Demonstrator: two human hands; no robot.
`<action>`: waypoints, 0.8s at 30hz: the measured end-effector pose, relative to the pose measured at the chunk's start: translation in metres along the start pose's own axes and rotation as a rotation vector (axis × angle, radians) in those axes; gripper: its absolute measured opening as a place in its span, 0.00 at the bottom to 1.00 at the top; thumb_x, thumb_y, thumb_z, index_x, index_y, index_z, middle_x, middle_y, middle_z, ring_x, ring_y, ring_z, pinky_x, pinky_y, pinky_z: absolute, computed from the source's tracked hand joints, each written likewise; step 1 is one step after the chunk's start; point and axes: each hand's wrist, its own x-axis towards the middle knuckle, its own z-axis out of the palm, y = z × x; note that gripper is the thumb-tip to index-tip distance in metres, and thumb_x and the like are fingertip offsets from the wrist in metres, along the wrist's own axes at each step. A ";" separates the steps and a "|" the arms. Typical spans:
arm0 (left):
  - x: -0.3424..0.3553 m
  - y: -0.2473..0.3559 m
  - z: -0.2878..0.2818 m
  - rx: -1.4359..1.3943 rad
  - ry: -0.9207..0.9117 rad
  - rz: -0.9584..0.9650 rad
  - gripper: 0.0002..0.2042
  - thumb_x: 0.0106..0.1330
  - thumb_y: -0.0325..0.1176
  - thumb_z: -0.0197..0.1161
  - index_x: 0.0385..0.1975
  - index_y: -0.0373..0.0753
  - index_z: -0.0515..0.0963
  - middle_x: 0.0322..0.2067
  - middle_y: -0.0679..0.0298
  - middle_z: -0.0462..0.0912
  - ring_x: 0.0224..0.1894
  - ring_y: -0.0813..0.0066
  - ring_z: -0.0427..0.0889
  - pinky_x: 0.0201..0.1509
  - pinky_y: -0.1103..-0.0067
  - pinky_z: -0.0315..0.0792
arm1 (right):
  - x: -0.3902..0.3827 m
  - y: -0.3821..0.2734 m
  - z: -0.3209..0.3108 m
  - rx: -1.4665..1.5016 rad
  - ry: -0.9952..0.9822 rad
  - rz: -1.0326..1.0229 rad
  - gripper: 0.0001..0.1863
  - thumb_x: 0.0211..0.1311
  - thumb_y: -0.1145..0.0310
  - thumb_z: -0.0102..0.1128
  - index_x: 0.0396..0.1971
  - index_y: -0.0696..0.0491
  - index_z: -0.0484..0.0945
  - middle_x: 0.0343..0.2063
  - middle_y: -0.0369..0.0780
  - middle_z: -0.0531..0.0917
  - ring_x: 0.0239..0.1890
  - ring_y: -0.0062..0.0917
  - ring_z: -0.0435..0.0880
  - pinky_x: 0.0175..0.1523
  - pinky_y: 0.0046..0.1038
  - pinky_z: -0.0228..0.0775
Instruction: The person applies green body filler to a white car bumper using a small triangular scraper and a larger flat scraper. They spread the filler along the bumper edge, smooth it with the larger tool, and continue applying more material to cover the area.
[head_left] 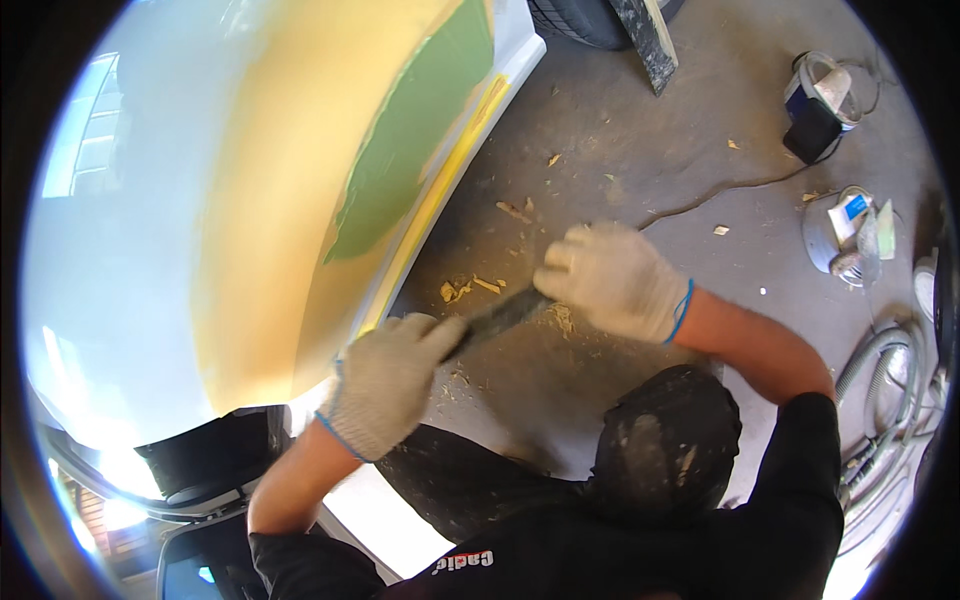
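Observation:
Both hands wear pale knit gloves with blue cuffs. My left hand [395, 375] is closed on the near end of a long dark bar [500, 314], beside the lower edge of a white car body panel [115, 260]. My right hand [615, 280] grips the bar's other end, out over the floor. The panel carries a beige band [260, 230], an uneven green patch [410, 130] and a narrow yellow strip [462, 150] along its edge. The bar is slightly blurred, and its underside is hidden.
Dusty grey floor [700, 150] with yellow scraps lies beside the panel. A tire [590, 22] and speckled board [648, 55] are at the top. At right are a corded container [820, 105], a bucket with papers [840, 235] and coiled hoses [880, 400]. My bent knee [665, 440] is below.

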 end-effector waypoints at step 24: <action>-0.183 -0.053 -0.143 0.595 0.307 0.134 0.21 0.60 0.16 0.56 0.54 0.35 0.81 0.50 0.50 0.83 0.53 0.47 0.81 0.60 0.63 0.75 | 0.148 -0.141 0.031 0.098 0.792 0.185 0.11 0.56 0.65 0.68 0.40 0.43 0.88 0.35 0.39 0.81 0.43 0.39 0.80 0.50 0.39 0.74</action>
